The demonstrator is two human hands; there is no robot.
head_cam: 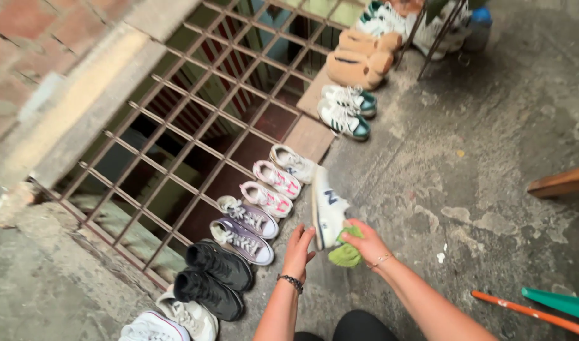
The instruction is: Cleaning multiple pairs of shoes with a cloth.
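A white sneaker [328, 205] with a dark side mark is tilted on its edge above the concrete floor. My right hand [365, 243] holds its heel end and has a green cloth [346, 252] bunched against the shoe. Close beside the sneaker's sole, my left hand [299, 249], with a dark bead bracelet, has its fingers spread; I cannot tell whether it touches the shoe. A matching white sneaker [294, 163] lies just beyond.
Pairs of shoes line a rusty metal grate [194, 126]: pink-and-white [271, 188], purple [245, 228], black [212, 275], white [175, 319], green-trimmed white [346, 108], tan boots [359, 58]. An orange stick [529, 312], a green object [558, 303] and a wooden board [561, 182] lie at right.
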